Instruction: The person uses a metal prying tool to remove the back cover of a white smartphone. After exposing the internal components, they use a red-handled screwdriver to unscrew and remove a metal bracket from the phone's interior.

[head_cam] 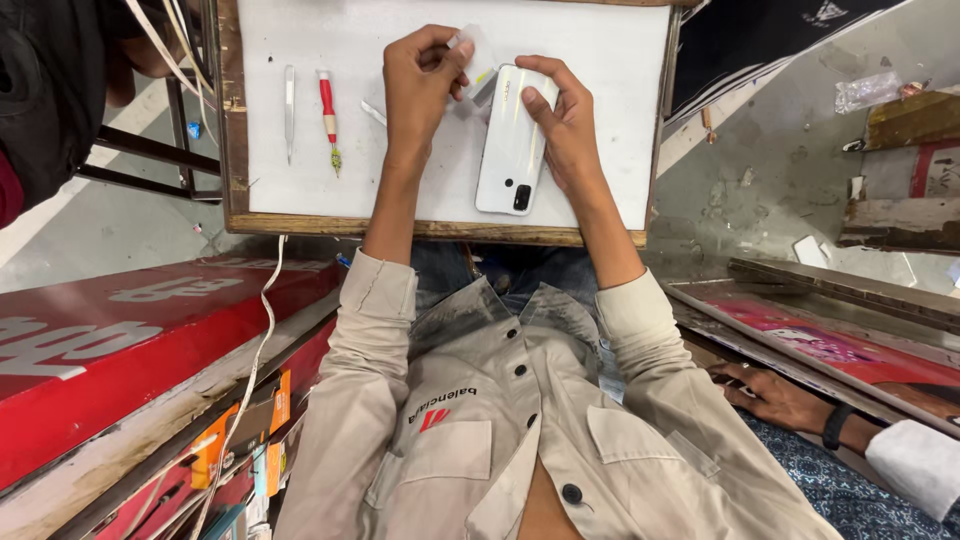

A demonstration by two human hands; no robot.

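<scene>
A white smartphone (508,150) lies back-side up on a white work board (300,190), its camera end toward me. My right hand (565,125) grips the phone's far end, with the fingers curled over its top edge. My left hand (425,80) is just left of the phone and pinches a small clear film piece (480,50) between thumb and fingers, held above the phone's top corner.
Metal tweezers (289,110) and a red-handled screwdriver (328,115) lie on the board's left part, with a small metal strip (372,112) beside them. The board has a wooden frame (300,224). A red panel (120,340) is at lower left. Another person's hand (775,395) rests at lower right.
</scene>
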